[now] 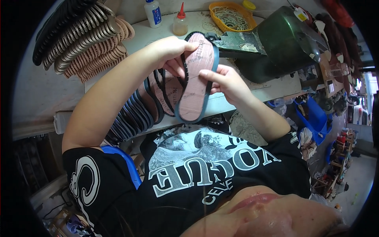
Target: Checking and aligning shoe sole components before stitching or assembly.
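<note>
Over the near part of the white worktable I hold up a shoe insole with a pink, lined face and a dark blue-black edge. It stands almost upright, its narrower end up, with faint markings on its face. My left hand pinches its upper left side, thumb near the top and fingers partly hidden behind it. My right hand grips the right edge at mid-length, thumb flat on the pink face. Just left of it, a row of similar insoles leans together along the table's near edge, partly covered by my left arm.
Stacked black, bronze and pink shoe parts fill the far left. A white bottle, a red-tipped bottle and a yellow basket of pale bands stand at the back. A dark green machine sits right, beyond a blue bin.
</note>
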{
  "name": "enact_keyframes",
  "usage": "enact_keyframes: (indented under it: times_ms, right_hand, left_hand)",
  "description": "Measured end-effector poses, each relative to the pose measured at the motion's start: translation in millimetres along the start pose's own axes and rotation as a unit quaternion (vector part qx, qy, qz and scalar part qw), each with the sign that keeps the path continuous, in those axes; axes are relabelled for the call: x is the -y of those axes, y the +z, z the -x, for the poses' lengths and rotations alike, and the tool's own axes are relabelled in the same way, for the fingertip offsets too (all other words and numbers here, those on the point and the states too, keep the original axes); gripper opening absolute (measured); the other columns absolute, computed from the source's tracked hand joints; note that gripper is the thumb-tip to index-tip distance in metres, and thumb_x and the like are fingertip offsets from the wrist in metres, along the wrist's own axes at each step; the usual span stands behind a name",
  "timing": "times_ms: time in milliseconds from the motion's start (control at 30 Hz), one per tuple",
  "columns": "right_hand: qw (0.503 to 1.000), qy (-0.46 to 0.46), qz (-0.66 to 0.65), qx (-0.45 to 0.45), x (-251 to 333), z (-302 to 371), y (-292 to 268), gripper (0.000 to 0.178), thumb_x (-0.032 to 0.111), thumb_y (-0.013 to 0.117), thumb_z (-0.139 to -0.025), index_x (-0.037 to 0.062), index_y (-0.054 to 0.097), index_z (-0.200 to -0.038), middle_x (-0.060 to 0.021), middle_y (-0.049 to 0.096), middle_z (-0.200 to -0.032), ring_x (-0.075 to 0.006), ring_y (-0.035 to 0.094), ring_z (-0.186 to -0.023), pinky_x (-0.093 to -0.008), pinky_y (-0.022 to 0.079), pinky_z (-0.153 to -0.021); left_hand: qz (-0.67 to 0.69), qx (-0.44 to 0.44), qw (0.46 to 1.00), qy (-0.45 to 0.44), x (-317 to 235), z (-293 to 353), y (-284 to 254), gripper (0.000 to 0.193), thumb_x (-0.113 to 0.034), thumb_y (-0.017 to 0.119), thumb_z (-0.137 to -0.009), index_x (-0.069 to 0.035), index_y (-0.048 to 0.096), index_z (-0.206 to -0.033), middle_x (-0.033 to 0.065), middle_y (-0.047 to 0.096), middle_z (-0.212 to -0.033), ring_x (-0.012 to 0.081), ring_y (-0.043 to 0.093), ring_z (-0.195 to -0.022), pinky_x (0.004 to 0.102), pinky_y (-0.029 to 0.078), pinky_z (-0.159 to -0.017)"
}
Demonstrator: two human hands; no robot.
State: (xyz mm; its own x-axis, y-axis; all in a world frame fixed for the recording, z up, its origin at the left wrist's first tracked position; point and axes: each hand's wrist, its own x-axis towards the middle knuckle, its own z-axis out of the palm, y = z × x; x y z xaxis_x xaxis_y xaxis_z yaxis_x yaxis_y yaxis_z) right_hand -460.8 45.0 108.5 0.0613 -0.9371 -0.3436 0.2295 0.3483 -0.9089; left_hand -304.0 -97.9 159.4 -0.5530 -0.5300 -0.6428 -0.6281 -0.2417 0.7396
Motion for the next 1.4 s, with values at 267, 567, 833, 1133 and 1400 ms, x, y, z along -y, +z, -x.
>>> enact_keyframes:
  times_ms: [267, 567, 833, 1133, 1400]
  right_hand:
    - [0.999, -0.051, 0.005, -0.016, 15.8, -23.6, -23.3, 0.028, 0.027, 0.070, -0.082, -0.0001, 0.068, -0.088, -0.0005, 0.065, -0.075, -0.0034, 0.055, -0.061, -0.0167, 0.040, -0.053]
    - [0.999, 0.014, -0.029, 0.043, -17.4, 9.1, -16.5, 0.028, 0.024, 0.065, -0.087, -0.0014, 0.063, -0.097, -0.0099, 0.068, -0.090, -0.0117, 0.064, -0.077, -0.0248, 0.051, -0.071]
    - [0.987, -0.018, -0.159, -0.016, -28.8, 16.1, 13.5, 0.027, 0.023, 0.062, -0.087, -0.0015, 0.064, -0.097, -0.0145, 0.069, -0.083, -0.0156, 0.067, -0.067, -0.0266, 0.054, -0.065]
    - [0.972, -0.067, -0.211, -0.076, -11.1, -24.2, 21.7, 0.028, 0.025, 0.056, -0.090, -0.0016, 0.063, -0.093, -0.0134, 0.069, -0.082, -0.0146, 0.066, -0.068, -0.0254, 0.052, -0.066]
    - [0.965, -0.060, -0.228, -0.111, 4.4, -40.6, 27.6, 0.030, 0.025, 0.057, -0.090, -0.0028, 0.064, -0.098, -0.0143, 0.069, -0.083, -0.0158, 0.065, -0.070, -0.0256, 0.051, -0.069]
  left_hand:
    - [-0.037, 0.010, 0.999, 0.033, 4.9, -7.4, -6.2, 0.045, -0.044, 0.075, -0.074, 0.000, 0.066, -0.083, 0.0093, 0.063, -0.060, 0.0134, 0.061, -0.046, 0.0225, 0.051, -0.045]
    - [0.070, -0.088, 0.992, 0.063, 12.2, -22.6, -4.6, 0.036, -0.031, 0.075, -0.078, -0.005, 0.058, -0.061, 0.0023, 0.051, -0.047, 0.0103, 0.048, -0.035, 0.0229, 0.042, -0.039]
    - [0.022, -0.099, 0.994, 0.049, -0.3, -34.9, -25.2, 0.046, -0.048, 0.076, -0.072, -0.012, 0.051, -0.056, -0.0026, 0.045, -0.043, 0.0076, 0.039, -0.033, 0.0219, 0.039, -0.042]
    - [-0.275, -0.226, 0.927, 0.121, -3.8, -85.0, -83.0, 0.087, -0.068, 0.073, -0.059, 0.005, 0.059, -0.104, 0.0156, 0.055, -0.096, 0.0233, 0.053, -0.089, 0.0354, 0.044, -0.078]
    - [-0.349, 0.097, 0.861, 0.356, -37.4, -93.9, -70.7, 0.053, -0.035, 0.075, -0.074, -0.009, 0.058, -0.116, 0.0082, 0.049, -0.118, 0.0212, 0.044, -0.116, 0.0322, 0.034, -0.101]
